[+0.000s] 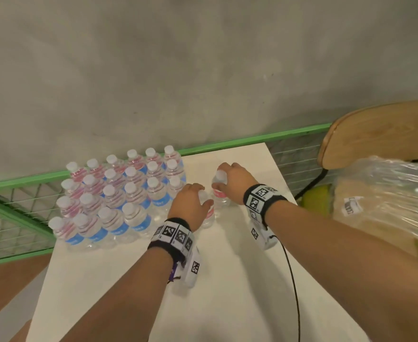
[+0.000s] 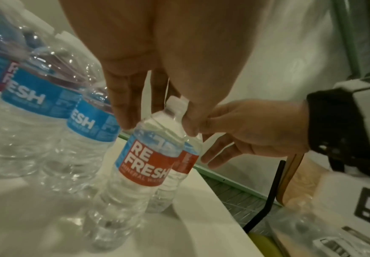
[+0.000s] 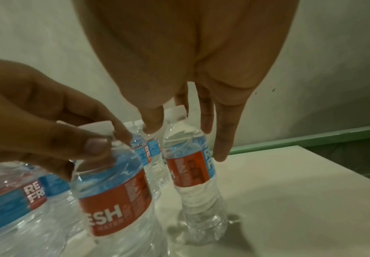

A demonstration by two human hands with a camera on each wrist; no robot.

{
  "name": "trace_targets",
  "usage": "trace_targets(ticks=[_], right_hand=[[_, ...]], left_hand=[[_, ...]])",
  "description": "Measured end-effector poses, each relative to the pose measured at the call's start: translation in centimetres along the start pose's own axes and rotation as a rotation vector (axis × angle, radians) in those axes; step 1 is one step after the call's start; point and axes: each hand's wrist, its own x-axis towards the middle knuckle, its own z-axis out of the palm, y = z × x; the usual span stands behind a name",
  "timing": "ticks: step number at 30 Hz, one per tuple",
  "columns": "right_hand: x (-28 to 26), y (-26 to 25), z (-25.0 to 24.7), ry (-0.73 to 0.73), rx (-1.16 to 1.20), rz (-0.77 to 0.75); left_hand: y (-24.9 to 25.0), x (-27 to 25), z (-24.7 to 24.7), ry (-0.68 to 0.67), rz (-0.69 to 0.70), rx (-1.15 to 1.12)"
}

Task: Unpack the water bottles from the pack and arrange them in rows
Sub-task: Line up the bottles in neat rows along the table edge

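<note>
Two clear water bottles with red and blue labels stand side by side on the white table (image 1: 227,280). My left hand (image 1: 203,196) (image 2: 160,121) pinches the cap and neck of the nearer bottle (image 1: 209,217) (image 2: 144,161) (image 3: 113,194) from above. My right hand (image 1: 219,180) (image 3: 186,139) reaches over the farther bottle (image 1: 220,196) (image 3: 190,167) (image 2: 186,160), thumb on one side of its shoulder and fingers down the other. Both bottles are upright with their bases on the table. To their left, several rows of matching bottles (image 1: 119,193) stand close together.
A green rail (image 1: 252,139) with wire mesh runs behind the table, against a grey wall. At the right, crumpled clear plastic wrap (image 1: 381,193) lies on a wooden chair (image 1: 381,129). A black cable (image 1: 294,280) trails from my right wrist across the table.
</note>
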Motion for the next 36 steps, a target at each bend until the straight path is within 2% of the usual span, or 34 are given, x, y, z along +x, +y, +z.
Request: trace_targets(ticks=[4, 9, 15, 19, 24, 29, 34, 36], right_hand=[[-0.8, 0.3, 0.4, 0.046, 0.056, -0.016], [-2.2, -0.4, 0.1, -0.018, 0.051, -0.090], [-3.0, -3.3, 1.0, -0.125, -0.029, -0.198], [-2.9, -5.7, 1.9, -0.138, -0.049, -0.240], [-2.2, -7.9, 2.7, -0.104, -0.063, -0.238], [-1.5, -9.1, 3.8, -0.080, -0.057, -0.212], [-1.6, -9.0, 4.3, -0.060, -0.083, -0.200], [-1.7, -8.9, 4.4, -0.053, -0.087, -0.193]], left_hand=[[-0.7, -0.5, -0.5, 0.002, 0.000, -0.049], [-3.3, -1.8, -3.5, -0.028, -0.022, -0.104], [-6.1, -2.7, -7.0, -0.059, 0.018, 0.099], [-6.5, -2.3, -8.1, -0.082, 0.047, 0.225], [-6.6, -1.4, -8.4, -0.119, 0.077, 0.361], [-6.8, -1.1, -8.4, -0.120, 0.143, 0.404], [-7.4, -1.2, -8.6, -0.109, 0.165, 0.338], [-7.4, -1.3, -9.0, -0.066, 0.135, 0.273]])
